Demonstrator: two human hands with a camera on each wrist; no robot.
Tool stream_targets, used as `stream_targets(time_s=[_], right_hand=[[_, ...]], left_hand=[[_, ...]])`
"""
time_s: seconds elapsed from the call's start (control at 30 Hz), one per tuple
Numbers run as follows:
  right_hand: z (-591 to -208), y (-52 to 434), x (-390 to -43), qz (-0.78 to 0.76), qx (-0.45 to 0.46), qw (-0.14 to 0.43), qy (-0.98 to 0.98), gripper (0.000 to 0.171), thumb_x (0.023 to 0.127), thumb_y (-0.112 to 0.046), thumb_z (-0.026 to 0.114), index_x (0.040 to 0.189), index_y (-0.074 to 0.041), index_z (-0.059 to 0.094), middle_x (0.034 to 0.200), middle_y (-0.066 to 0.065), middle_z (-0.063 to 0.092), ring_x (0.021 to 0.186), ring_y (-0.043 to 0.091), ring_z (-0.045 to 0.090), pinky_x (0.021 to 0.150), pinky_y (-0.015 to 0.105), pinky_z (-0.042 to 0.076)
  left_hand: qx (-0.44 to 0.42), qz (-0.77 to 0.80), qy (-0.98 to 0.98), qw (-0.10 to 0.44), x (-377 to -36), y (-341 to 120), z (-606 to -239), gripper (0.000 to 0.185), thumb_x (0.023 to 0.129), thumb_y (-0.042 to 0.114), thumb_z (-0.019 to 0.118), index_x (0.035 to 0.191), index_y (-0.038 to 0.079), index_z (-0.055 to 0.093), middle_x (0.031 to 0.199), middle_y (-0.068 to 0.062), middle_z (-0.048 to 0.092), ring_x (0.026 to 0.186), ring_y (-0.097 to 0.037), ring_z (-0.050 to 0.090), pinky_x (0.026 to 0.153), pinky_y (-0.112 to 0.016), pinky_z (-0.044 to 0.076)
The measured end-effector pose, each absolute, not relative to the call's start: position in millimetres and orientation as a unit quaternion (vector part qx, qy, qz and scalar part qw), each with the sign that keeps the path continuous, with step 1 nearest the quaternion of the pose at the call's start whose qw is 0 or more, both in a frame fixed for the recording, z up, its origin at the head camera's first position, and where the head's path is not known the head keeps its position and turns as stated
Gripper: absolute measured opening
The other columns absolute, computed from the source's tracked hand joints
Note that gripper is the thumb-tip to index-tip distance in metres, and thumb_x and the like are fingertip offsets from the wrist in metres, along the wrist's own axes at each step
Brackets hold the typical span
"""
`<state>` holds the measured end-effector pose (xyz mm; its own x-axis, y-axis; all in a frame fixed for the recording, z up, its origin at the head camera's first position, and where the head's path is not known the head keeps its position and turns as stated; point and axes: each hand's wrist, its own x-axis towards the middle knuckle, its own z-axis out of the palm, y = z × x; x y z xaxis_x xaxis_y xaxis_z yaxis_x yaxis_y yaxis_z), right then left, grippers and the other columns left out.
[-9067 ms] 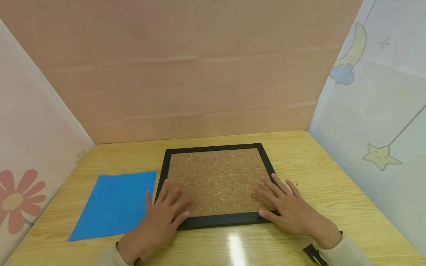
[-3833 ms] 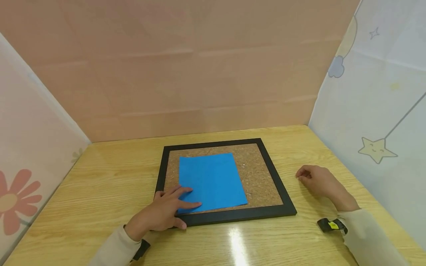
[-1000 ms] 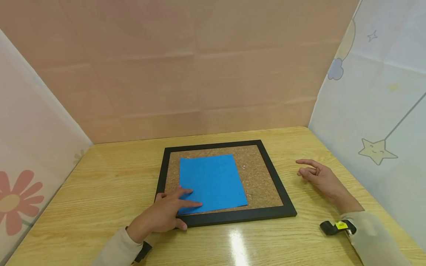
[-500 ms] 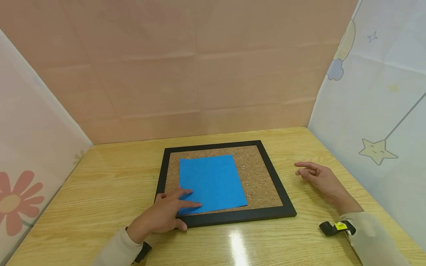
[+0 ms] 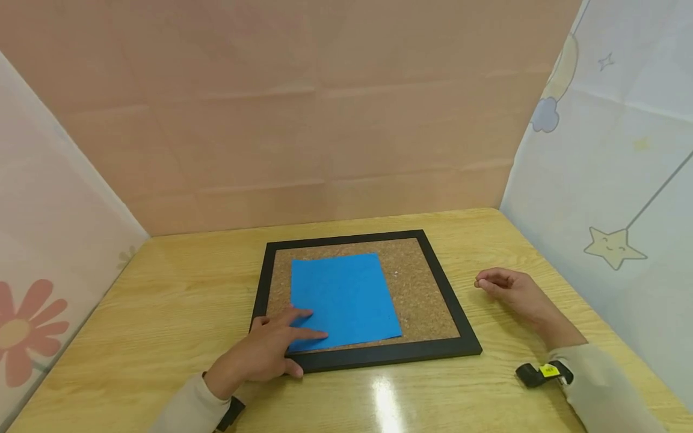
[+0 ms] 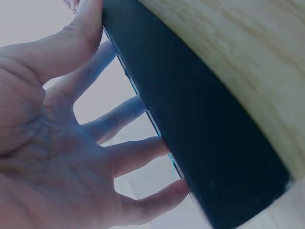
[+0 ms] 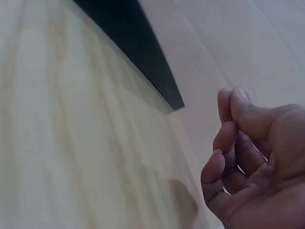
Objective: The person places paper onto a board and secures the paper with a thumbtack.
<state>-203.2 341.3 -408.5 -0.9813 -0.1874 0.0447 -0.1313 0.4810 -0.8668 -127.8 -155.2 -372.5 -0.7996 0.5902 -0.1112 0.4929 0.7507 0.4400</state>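
Observation:
A blue sheet [image 5: 346, 294] lies flat on a cork board [image 5: 428, 300] with a black frame [image 5: 390, 352]. My left hand [image 5: 265, 349] rests at the board's near left corner. Its spread fingers lie on the sheet's lower left part, and its thumb is at the frame's front edge. The left wrist view shows those fingers reaching over the dark frame side [image 6: 186, 105]. To the right of the board is my right hand [image 5: 514, 294], thumb and index fingertips together and the other fingers curled. In the right wrist view no thing shows between those fingertips [image 7: 239, 94].
Small shiny bits [image 5: 395, 273] sit on the bare cork right of the sheet. The wooden table [image 5: 178, 288] meets a peach backdrop [image 5: 325, 150] behind, with printed panels at both sides. A black wrist strap [image 5: 533, 374] with a yellow tag hangs at the right cuff.
Over the longer span, the blue sheet went from the table's left onto the cork, and my right hand left the board. Just now my right index finger has bent in to the thumb.

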Motion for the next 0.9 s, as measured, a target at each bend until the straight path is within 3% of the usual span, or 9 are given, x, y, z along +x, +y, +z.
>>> stream_targets(time_s=[0.13,0.27,0.43,0.6,0.9], right_hand=[[-388.7,310.0,-216.6,-0.427,-0.111,0.070,0.895,0.037,0.100,-0.031,0.060,0.123,-0.002,0.064,0.111,-0.001,0.071,0.101,0.007,0.066,0.083,0.024,0.053],[-367.7,266.8,-234.9,-0.368,-0.172,0.096,0.909,0.030,0.100,-0.028,0.062,0.117,-0.005,0.067,0.108,0.011,0.072,0.099,0.022,0.068,0.083,0.035,0.054],[-353.7,205.4,-262.6,-0.337,-0.224,0.140,0.904,0.023,0.100,-0.021,0.061,0.114,-0.004,0.070,0.109,0.009,0.072,0.098,0.023,0.067,0.083,0.038,0.053],[-357.8,153.7,-290.0,-0.314,-0.195,0.192,0.909,0.017,0.101,-0.019,0.059,0.110,-0.011,0.071,0.108,0.005,0.071,0.094,0.022,0.061,0.080,0.033,0.049],[-375.3,120.2,-314.9,-0.350,-0.078,0.225,0.906,0.026,0.103,-0.023,0.057,0.120,-0.009,0.070,0.130,0.012,0.063,0.117,0.027,0.056,0.111,0.047,0.040]], left_hand=[[0.290,0.196,0.929,0.119,-128.7,-156.9,-372.6,0.063,0.078,0.027,0.082,0.137,0.035,0.061,0.155,-0.011,0.041,0.146,-0.048,0.029,0.093,-0.069,0.029],[0.298,0.195,0.928,0.114,-130.1,-157.5,-372.0,0.063,0.079,0.029,0.082,0.138,0.035,0.060,0.154,-0.012,0.042,0.146,-0.048,0.030,0.092,-0.068,0.029],[0.298,0.200,0.926,0.119,-130.2,-158.8,-372.3,0.064,0.079,0.028,0.082,0.138,0.035,0.060,0.155,-0.012,0.041,0.146,-0.049,0.029,0.094,-0.071,0.028],[0.295,0.197,0.927,0.120,-130.5,-159.7,-375.8,0.063,0.078,0.028,0.083,0.137,0.035,0.061,0.154,-0.013,0.042,0.145,-0.049,0.030,0.094,-0.072,0.028],[0.297,0.193,0.927,0.122,-131.5,-158.1,-375.4,0.062,0.079,0.028,0.083,0.137,0.035,0.061,0.154,-0.012,0.043,0.145,-0.047,0.031,0.095,-0.071,0.028]])
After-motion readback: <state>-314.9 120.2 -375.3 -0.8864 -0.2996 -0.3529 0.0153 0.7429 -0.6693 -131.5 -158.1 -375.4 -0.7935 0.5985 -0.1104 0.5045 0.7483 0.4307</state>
